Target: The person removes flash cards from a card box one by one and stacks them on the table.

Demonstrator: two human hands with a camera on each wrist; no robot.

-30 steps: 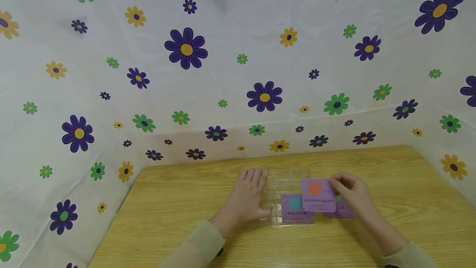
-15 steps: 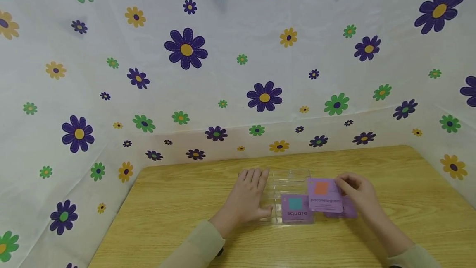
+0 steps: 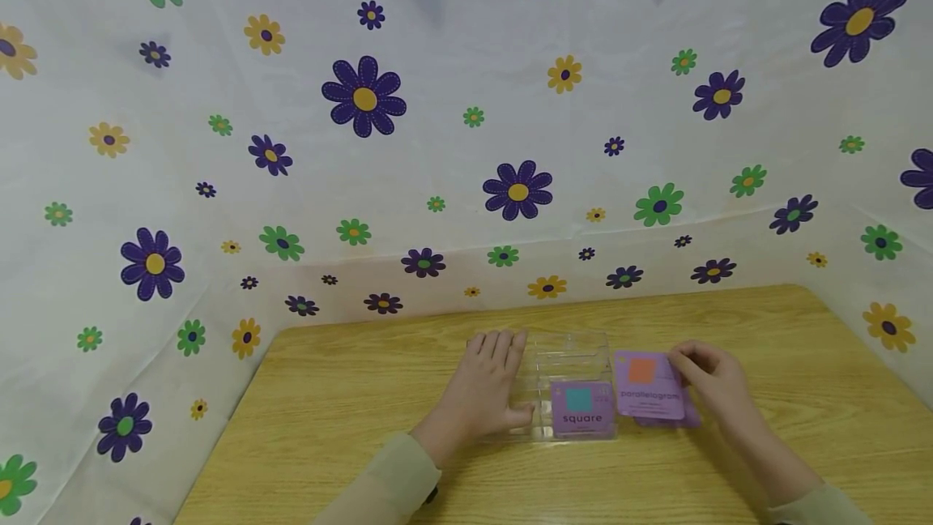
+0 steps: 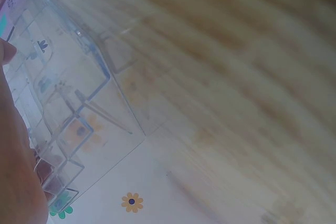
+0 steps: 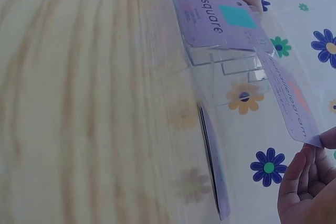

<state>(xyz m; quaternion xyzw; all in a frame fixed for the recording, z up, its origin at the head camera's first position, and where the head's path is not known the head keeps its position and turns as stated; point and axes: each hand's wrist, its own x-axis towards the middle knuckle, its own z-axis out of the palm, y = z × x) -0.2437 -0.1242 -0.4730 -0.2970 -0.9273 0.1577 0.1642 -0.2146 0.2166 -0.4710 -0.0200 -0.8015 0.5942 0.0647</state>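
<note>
A clear plastic card holder [image 3: 572,341] with stepped tiers stands on the table. My left hand [image 3: 484,387] rests on its left part, fingers straight and thumb stretched toward the middle. In the front right slot sits a purple card reading "square" [image 3: 582,411] with a teal square. Between thumb and fingers, my right hand [image 3: 717,383] pinches the corner of a purple "parallelogram" card [image 3: 649,395], held up just right of the holder. Below it lies a small stack of purple cards [image 5: 214,166], mostly hidden in the head view.
The wood-grain table [image 3: 350,395] ends at the back and sides against a white sheet [image 3: 437,55] printed with flowers. In the left wrist view, the holder's stepped side [image 4: 79,119] shows through clear plastic.
My right hand has moved right with the parallelogram card, away from the holder and over the stacked cards, covering the top one's wording. The left hand has stayed in place.
</note>
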